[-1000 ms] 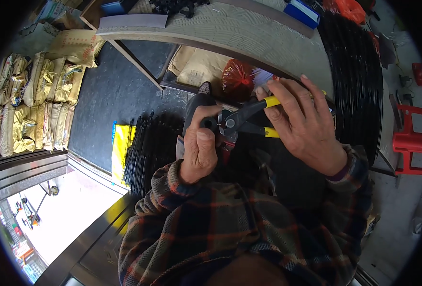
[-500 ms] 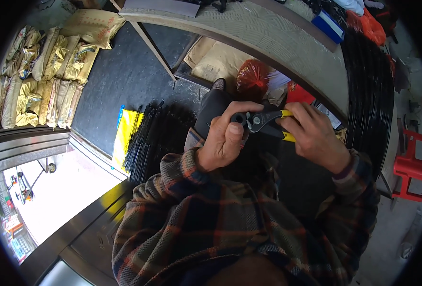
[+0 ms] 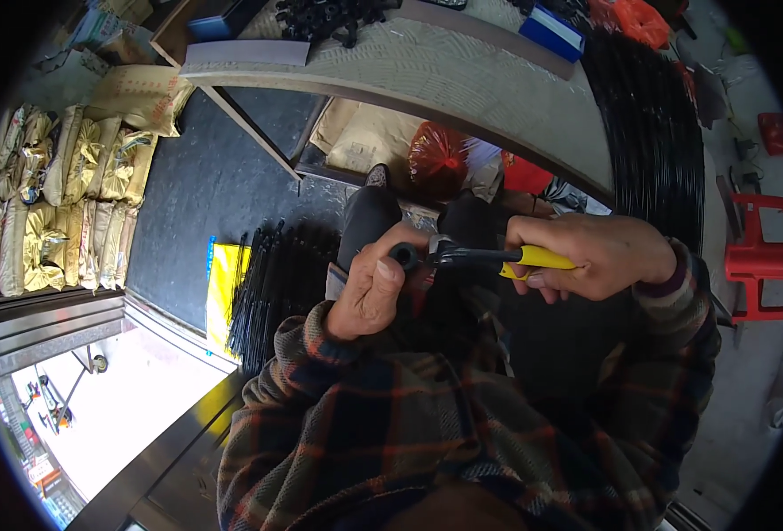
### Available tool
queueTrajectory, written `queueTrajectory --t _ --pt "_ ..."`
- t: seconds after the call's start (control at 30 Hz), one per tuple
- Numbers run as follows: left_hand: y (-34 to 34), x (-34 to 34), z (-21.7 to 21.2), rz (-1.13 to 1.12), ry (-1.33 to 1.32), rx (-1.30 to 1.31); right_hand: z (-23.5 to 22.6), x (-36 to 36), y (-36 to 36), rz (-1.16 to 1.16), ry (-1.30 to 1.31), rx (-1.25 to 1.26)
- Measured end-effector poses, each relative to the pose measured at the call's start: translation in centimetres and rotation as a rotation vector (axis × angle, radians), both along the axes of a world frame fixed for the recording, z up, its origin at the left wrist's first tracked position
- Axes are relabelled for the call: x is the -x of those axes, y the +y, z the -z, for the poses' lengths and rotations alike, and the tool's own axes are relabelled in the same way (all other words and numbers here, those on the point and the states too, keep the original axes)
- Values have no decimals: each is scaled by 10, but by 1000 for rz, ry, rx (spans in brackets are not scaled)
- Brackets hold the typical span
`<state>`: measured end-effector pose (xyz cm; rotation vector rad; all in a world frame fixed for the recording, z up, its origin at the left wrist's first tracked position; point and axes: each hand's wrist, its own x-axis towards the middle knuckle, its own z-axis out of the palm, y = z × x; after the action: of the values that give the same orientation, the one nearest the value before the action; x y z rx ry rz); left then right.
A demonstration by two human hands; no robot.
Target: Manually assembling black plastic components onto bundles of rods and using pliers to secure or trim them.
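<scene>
Your pliers (image 3: 497,258) have glossy yellow plastic grips and dull metal jaws; your sleeves (image 3: 427,425) are soft plaid cloth, the bench (image 3: 462,84) rough.

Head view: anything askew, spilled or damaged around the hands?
Nothing stands out. The left hand holds a small black piece at the jaws of yellow-handled pliers gripped by the right hand. The black rods on the floor lie in a loose but tidy bundle.

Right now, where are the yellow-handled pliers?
In the head view, right of centre: the right hand grips the yellow-handled pliers, whose head meets a small black piece held by the left hand.
</scene>
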<state>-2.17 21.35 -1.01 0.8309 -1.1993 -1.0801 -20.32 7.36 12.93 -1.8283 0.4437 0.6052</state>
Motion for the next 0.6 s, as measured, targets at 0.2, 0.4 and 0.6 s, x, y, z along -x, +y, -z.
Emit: queueTrajectory --t 0.2,0.4,0.6 --pt "1 7 0 -126 -115 25 13 -3 6 -100 -99 194" --pt "-4 -15 -3 -518 -26 152 54 -6 -5 125 -401 856" --pt "102 -153 -79 -950 229 549 111 13 -130 219 -112 1571"
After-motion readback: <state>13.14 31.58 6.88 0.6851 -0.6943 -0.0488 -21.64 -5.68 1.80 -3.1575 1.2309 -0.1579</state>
